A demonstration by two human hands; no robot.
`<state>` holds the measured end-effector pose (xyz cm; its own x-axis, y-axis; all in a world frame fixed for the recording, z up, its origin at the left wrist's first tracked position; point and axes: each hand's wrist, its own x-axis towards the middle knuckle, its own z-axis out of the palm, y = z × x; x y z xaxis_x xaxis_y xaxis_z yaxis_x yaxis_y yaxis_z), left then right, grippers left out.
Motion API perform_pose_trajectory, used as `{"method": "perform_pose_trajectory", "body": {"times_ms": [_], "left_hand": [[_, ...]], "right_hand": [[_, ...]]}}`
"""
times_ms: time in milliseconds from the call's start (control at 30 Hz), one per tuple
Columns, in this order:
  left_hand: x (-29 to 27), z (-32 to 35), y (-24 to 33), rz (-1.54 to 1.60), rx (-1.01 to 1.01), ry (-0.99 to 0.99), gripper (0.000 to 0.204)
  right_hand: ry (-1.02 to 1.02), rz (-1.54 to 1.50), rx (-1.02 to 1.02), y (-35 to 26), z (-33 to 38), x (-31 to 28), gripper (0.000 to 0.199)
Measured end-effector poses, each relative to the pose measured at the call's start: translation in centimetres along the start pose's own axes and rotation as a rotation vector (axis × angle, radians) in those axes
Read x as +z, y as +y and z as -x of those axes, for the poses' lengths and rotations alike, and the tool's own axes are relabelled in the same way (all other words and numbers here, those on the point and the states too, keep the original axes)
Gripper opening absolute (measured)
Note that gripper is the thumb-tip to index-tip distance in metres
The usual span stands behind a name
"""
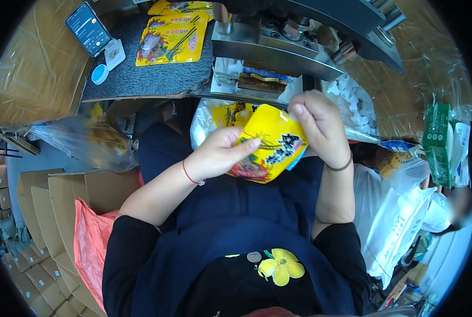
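Above my lap is a yellow printed pouch [265, 140], tilted, with a food picture and dark lettering on its front. My left hand [220, 150] grips its left side, thumb lying across the front and the other fingers hidden behind. By the pouch's upper right edge, my right hand [320, 124] is closed with its fingers curled; what they pinch, if anything, is hidden. A small bit of blue [298, 159] shows beneath the pouch's lower right edge. Just behind it, more yellow pouches [228, 113] sit in a clear plastic bag [201, 124].
A metal press [275, 50] stands over the bench edge ahead. On the dark mat [122, 82] lie stacked yellow pouches [170, 42], a phone [88, 29] and a blue-lidded tub [99, 74]. White pieces [352, 100] fill a bag at right. Cardboard boxes [66, 206] stand at left.
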<state>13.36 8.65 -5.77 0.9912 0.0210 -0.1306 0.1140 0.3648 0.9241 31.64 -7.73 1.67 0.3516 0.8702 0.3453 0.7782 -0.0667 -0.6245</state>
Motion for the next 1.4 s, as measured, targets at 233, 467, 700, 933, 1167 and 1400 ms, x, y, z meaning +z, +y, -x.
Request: {"method": "perform_pose_trajectory", "body": {"times_ms": [233,467,700,933,1167,1400], "left_hand": [[-0.4,-1.9,-1.4,0.173,-0.173,-0.035,0.028],[-3.8,-5.2,1.2,0.435,-0.153,0.055,0.032],[-14.4,-7.9,5.6,-1.144,0.578,0.924,0.051],[-11.8,-0.4,3.4,-1.831,0.41,0.472,0.052],[-6.8,1.9,2.0,-0.621,0.242,0.489,0.019],[-0.9,-0.2,1.3,-0.453,0.049,0.171,0.025]], "right_hand": [[0.135,0.484,0.293,4.5,1.4,-2.4,0.026],[0.022,0.534,0.444,12.1,3.6,-3.0,0.034],[0.269,0.456,0.421,13.1,4.5,-2.0,0.037],[0.33,0.465,0.548,6.6,5.4,-3.0,0.029],[0.132,-0.101,0.263,1.1,2.8,1.9,0.017],[0.165,-0.272,0.155,-2.0,-1.1,2.3,0.01]]}}
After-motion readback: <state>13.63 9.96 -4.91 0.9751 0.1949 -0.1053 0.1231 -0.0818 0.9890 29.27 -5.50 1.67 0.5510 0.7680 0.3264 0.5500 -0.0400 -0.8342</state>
